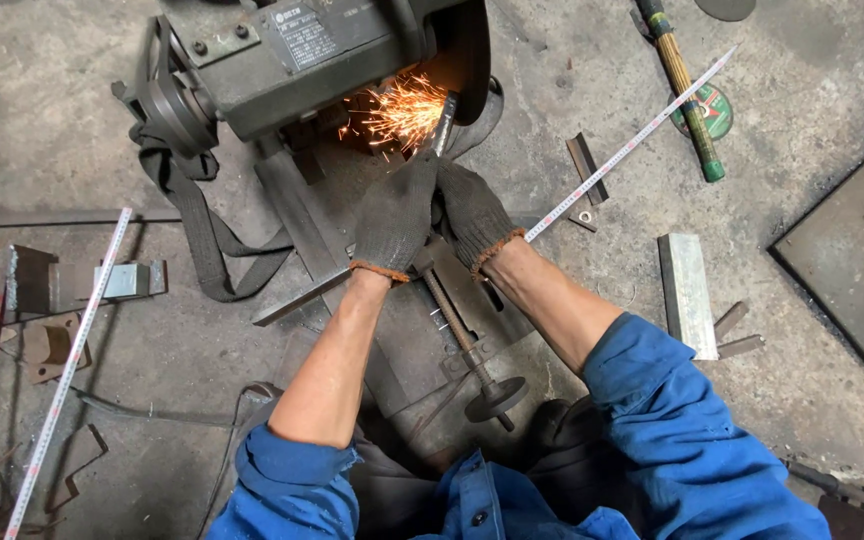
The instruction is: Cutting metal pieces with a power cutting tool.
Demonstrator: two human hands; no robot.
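On the concrete floor (832, 90), under the blade of a grey cut-off saw (302, 55), a short metal piece (444, 125) sits in the saw's vise, with orange sparks (402, 112) spraying from where the disc meets it. Both hands wear grey knit gloves and lie side by side just behind the cut. The left hand (395, 218) is laid flat, fingers together, pressing down on the stock near the blade; the right hand (472, 212) is curled over beside it and touches it, though whether its fingers close around the piece cannot be told from here.

The piece looks like steel — stiff, heavy for its bulk, unlikely to flex or slip once clamped. Near the cut it is probably hot and sharp-edged, so the sensible hold is well back from the disc, on the cold end, gloves on and pressure straight down.

A long flat bar (302, 297) runs out to the left from under the left wrist. The vise screw (457, 330) with its round handwheel (497, 398) points back toward the person. A white tape measure (632, 145) stretches away to the right — another (67, 370) lies on the left. A pale metal block (688, 295) rests well apart on the right, and a green-handled tool (687, 95) lies beyond it.
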